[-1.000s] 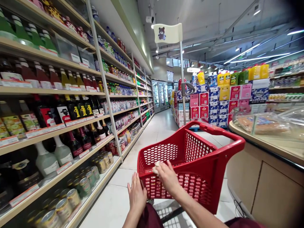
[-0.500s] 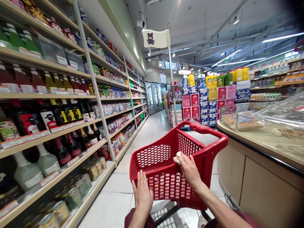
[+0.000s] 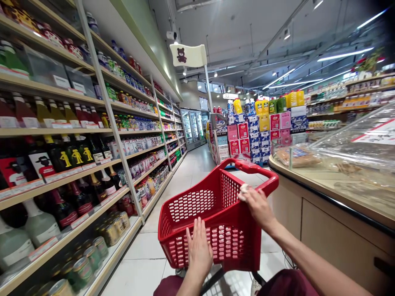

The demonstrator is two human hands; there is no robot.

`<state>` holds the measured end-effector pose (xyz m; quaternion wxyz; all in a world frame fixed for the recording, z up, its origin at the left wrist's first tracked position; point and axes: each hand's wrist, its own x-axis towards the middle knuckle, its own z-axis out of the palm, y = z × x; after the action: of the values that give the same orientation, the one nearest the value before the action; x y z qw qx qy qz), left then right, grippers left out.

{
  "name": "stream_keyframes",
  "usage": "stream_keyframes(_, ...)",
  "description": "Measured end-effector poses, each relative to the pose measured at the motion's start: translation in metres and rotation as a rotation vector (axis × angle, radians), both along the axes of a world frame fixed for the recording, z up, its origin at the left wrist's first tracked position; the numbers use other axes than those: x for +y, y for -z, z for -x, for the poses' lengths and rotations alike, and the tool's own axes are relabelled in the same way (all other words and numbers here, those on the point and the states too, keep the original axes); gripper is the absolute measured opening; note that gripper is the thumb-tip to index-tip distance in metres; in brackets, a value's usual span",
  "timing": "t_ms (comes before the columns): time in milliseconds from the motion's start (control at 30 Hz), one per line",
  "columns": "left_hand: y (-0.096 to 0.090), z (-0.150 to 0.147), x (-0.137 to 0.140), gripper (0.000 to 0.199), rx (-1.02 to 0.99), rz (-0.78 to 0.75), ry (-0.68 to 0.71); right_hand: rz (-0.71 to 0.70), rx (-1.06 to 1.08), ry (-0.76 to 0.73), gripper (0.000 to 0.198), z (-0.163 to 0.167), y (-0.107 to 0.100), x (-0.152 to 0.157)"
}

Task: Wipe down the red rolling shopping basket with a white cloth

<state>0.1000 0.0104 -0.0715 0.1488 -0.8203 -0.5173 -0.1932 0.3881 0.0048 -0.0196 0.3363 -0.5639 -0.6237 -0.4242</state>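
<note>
A red plastic shopping cart (image 3: 182, 242) with perforated basket walls stands side-on before me. Flat against its near side wall lies my left hand (image 3: 200, 250), fingers stretched out. My right hand (image 3: 258, 206) is closed on a crumpled white cloth (image 3: 243, 191) and presses it at the near top rim, close to the handle (image 3: 256, 166) end. A pole on the cart carries a cream flag (image 3: 189, 55) with a brown bear. My knees in dark red trousers (image 3: 288, 283) flank the cart's lower frame.
Shelves of bottles and cans (image 3: 92, 181) run along the left. To the right, a rounded counter (image 3: 333, 230) with clear covers stands close to the cart. Stacked drink cartons (image 3: 259, 139) rise behind it, with glass-door fridges (image 3: 194, 127) farther back. White floor tiles (image 3: 143, 257) lie between.
My right hand has slid the cloth along the rim toward the handle end. My left hand has shifted right along the side wall. The view has turned slightly right.
</note>
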Motion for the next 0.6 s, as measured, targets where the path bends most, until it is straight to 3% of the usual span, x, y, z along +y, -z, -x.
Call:
stream_keyframes(100, -0.003, -0.01, -0.002, 0.075, 0.019, 0.021, 0.022, 0.046, -0.061, -0.012, 0.036, -0.01, -0.007, -0.003)
stream_keyframes(200, -0.005, -0.015, -0.003, 0.073, 0.019, 0.032, 0.02, -0.026, 0.08, 0.147, 0.032, -0.037, -0.021, -0.006)
stream_keyframes(267, -0.007, -0.019, -0.005, 0.073, -0.004, 0.041, 0.025, -0.04, 0.128, 0.165, 0.03, -0.045, -0.025, -0.007)
stream_keyframes(433, -0.02, -0.034, -0.011, 0.068, -0.211, 0.144, 0.099, 0.116, 0.192, -0.168, 0.033, 0.004, -0.014, -0.01)
stream_keyframes(533, -0.034, -0.047, -0.019, 0.06, -0.603, 0.338, 0.19, 0.229, 0.508, -0.378, 0.03, 0.046, -0.013, -0.021)
stream_keyframes(600, -0.044, -0.058, -0.026, 0.057, -0.956, 0.577, 0.315, 0.325, 0.758, -0.551, 0.032, 0.069, -0.015, -0.033)
